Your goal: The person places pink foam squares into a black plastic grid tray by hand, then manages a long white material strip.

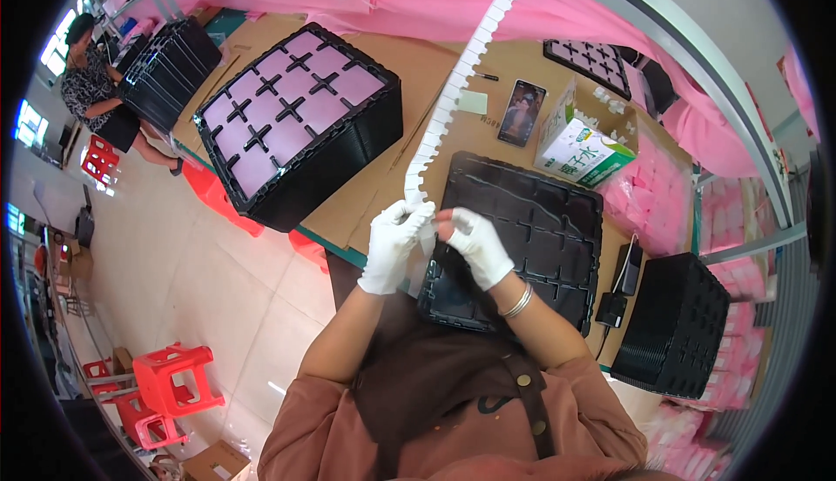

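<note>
A long white notched strip (455, 80) runs down from the top of the view to my hands. My left hand (392, 244), in a white glove, pinches its lower end. A pale, thin tail of the strip (423, 259) hangs just below those fingers. Close beside it, my right hand (477, 246) wears a white glove with bare fingertips showing. Its fingers are curled together near the strip, and whatever is between them is too small to make out. Beneath my right hand lies a black plastic tray (540, 228) with divided compartments, on the cardboard-covered table (374, 181).
A tall stack of black trays (300, 124) with pink pieces stands left; another stack (675, 324) is right. Behind the tray are a phone (522, 114), a yellow pad (473, 102) and an open carton (588, 146). Metal frame arches overhead. Red stools (174, 378) and a co-worker (100, 89) are left.
</note>
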The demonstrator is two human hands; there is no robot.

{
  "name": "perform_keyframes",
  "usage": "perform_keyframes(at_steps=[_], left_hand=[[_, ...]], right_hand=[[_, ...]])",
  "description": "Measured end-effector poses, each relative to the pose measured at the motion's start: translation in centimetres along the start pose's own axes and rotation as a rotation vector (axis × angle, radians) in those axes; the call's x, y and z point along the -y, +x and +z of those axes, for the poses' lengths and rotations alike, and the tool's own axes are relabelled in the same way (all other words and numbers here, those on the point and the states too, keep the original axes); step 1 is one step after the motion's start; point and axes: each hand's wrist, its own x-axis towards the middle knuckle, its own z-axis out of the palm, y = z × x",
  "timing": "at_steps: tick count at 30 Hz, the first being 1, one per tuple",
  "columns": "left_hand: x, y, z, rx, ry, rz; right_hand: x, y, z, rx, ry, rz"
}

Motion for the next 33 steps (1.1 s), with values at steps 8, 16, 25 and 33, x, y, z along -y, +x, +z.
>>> perform_keyframes(at_steps=[8,16,25,33], left_hand=[[0.2,-1.1,0.8,-0.037,0.071,-0.029],[1.7,0.6,-0.2,-0.178,-0.118,-0.084],[1.8,0.8,-1.2,-0.176,-0.065,-0.076],[2.4,0.2,-1.1,-0.158,-0.049,-0.084]], right_hand=[[-2.4,-0.8,-0.4,-0.06,0.282,0.166],[-0.3,-1.0,1.1,-0.302,-0.641,-0.59],[-2.6,9.8,-8.6,-0.313,-1.3,-0.183],[-1.8,12.1,-10.3,-0.378,-1.092,0.12]])
